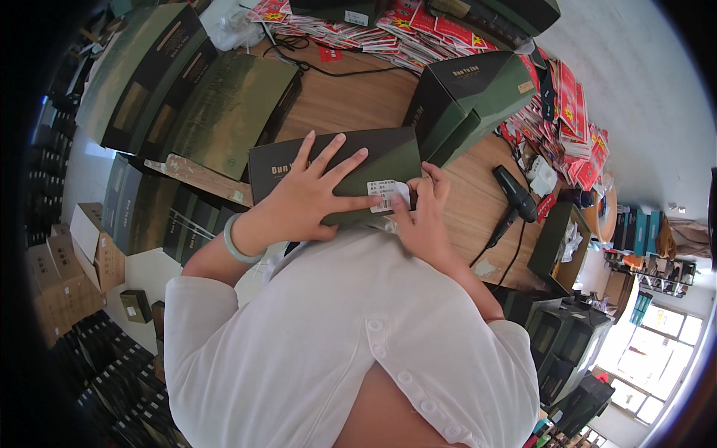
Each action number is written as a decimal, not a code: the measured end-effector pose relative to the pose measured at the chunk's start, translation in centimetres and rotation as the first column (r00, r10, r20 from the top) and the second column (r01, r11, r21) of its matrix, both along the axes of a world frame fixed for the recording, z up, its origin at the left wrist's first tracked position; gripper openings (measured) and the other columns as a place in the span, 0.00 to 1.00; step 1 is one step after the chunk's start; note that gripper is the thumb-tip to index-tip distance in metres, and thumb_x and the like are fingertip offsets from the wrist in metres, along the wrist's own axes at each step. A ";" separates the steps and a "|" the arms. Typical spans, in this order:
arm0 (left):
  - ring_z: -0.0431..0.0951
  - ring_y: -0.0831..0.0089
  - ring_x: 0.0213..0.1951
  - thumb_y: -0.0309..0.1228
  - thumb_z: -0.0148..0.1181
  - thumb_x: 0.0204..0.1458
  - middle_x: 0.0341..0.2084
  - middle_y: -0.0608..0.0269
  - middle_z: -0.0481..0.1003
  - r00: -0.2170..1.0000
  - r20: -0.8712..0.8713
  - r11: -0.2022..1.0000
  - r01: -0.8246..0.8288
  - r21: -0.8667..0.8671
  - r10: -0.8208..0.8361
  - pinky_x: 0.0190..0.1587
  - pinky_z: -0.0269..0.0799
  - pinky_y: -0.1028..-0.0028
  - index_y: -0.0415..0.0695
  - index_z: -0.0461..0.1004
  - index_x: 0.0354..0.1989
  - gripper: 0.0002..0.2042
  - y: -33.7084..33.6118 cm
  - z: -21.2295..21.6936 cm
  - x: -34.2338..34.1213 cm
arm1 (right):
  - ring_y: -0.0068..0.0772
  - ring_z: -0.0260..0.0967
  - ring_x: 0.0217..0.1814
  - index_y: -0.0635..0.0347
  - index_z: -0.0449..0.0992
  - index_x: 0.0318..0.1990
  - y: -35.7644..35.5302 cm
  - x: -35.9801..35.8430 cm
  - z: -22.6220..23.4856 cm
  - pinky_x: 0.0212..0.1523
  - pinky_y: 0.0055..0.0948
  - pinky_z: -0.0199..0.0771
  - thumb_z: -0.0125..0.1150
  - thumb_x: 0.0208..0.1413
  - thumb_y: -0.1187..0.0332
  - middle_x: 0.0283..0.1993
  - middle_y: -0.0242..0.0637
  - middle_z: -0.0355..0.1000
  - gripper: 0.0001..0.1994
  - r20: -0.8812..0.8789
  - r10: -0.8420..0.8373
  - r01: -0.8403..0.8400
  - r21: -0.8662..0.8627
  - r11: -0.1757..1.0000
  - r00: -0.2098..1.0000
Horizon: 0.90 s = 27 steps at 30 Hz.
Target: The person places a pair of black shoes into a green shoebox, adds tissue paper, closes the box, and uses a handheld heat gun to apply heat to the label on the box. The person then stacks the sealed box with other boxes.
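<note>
A dark green and black shoebox-like box (391, 154) lies in front of me at the table's near edge. A white printed sticker label (383, 187) is on its side, with the right edge lifted and curling. My left hand (299, 200) lies spread on the box, its fingers apart, and its index fingertip touches the label. At the label's right edge, my right hand (429, 213) pinches the lifted part between thumb and fingers. A bracelet (237, 240) circles my left wrist.
Stacked green boxes (231, 104) stand at the left. Another box (470, 97) stands tilted at the right, near a black hair dryer (514, 196) with its cord. Red printed cards (448, 37) are heaped at the back. Cardboard cartons (67, 276) sit on the floor.
</note>
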<state>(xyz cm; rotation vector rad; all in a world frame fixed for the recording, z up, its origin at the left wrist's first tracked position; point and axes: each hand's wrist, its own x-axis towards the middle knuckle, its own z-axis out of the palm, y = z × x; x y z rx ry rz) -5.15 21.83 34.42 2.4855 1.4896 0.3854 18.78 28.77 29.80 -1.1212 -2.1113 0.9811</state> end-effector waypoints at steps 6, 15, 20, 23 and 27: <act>0.46 0.44 0.72 0.38 0.71 0.32 0.71 0.53 0.51 0.996 -0.073 0.992 0.051 0.117 -0.043 0.68 0.38 0.34 0.79 0.70 0.60 0.38 0.1 -1.1 1.1 | 0.53 0.53 0.66 0.62 0.70 0.42 1.4 1.0 2.6 0.60 0.43 0.57 0.55 0.65 0.61 0.57 0.53 0.58 0.12 0.179 0.090 -0.108 0.091 0.990 0.980; 0.50 0.51 0.71 0.42 0.73 0.33 0.70 0.50 0.52 0.968 -0.133 0.974 -0.202 0.098 0.214 0.67 0.45 0.38 0.58 0.64 0.67 0.44 0.3 -1.2 3.1 | 0.56 0.62 0.58 0.65 0.76 0.35 3.3 0.4 3.0 0.56 0.46 0.64 0.56 0.64 0.55 0.54 0.52 0.64 0.19 0.155 0.062 -0.071 0.054 0.996 0.986; 0.51 0.52 0.71 0.41 0.69 0.35 0.70 0.47 0.52 0.912 -0.173 0.914 -0.325 0.244 0.371 0.67 0.44 0.37 0.41 0.60 0.67 0.45 -0.2 -3.6 7.1 | 0.44 0.71 0.42 0.69 0.77 0.33 5.1 0.4 5.4 0.46 0.36 0.70 0.50 0.66 0.50 0.44 0.49 0.69 0.26 0.237 0.117 -0.072 -0.193 0.979 0.964; 0.51 0.50 0.71 0.39 0.64 0.39 0.69 0.42 0.53 0.837 -0.190 0.836 -0.436 0.333 0.513 0.69 0.44 0.40 0.30 0.57 0.66 0.44 0.7 -5.8 10.6 | 0.38 0.73 0.34 0.71 0.76 0.34 5.9 0.3 6.8 0.40 0.32 0.73 0.49 0.67 0.49 0.36 0.45 0.70 0.27 0.299 0.160 -0.070 -0.290 0.954 0.941; 0.51 0.48 0.71 0.36 0.58 0.46 0.68 0.37 0.53 0.712 -0.322 0.777 -0.520 0.355 0.624 0.72 0.44 0.48 0.28 0.56 0.66 0.39 2.1 -5.5 13.4 | 0.31 0.73 0.24 0.71 0.72 0.38 6.7 1.4 4.9 0.28 0.30 0.74 0.50 0.67 0.50 0.31 0.44 0.72 0.25 0.259 0.025 0.044 -0.258 0.965 0.965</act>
